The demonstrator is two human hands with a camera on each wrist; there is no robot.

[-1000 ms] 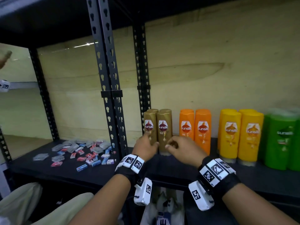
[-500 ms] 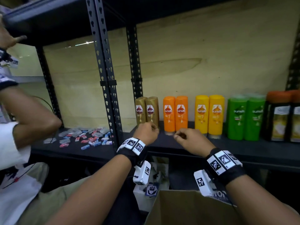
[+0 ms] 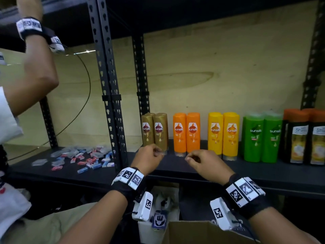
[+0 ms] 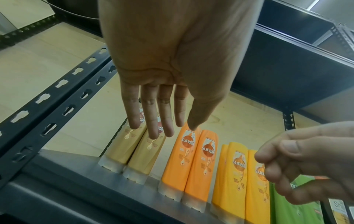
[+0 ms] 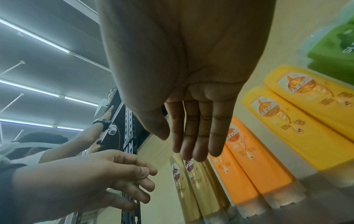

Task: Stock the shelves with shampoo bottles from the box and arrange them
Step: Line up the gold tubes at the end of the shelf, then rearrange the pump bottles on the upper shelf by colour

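Pairs of shampoo bottles stand in a row on the black shelf (image 3: 198,173): gold (image 3: 154,131), orange (image 3: 186,132), yellow (image 3: 223,134), green (image 3: 262,138) and black ones with orange caps (image 3: 306,138). My left hand (image 3: 153,155) hovers just in front of the gold pair, fingers relaxed, holding nothing. My right hand (image 3: 197,159) hangs loosely before the orange pair, also empty. In the left wrist view the left hand (image 4: 159,121) points straight fingers toward the gold bottles (image 4: 134,151). The right wrist view has the right hand (image 5: 193,141) above the orange bottles (image 5: 249,174). A cardboard box (image 3: 193,231) sits below.
A perforated black upright (image 3: 110,95) divides the shelf bays. Several small sachets (image 3: 82,157) lie scattered on the left shelf. Another person's arm (image 3: 31,67) reaches up at the far left. A plywood back panel closes the shelf. White packaging (image 3: 158,217) sits under the shelf.
Both hands have let go of the gold bottles and drawn back to the shelf's front edge. The view has pulled back, showing more bottles, the box and another person's arm.
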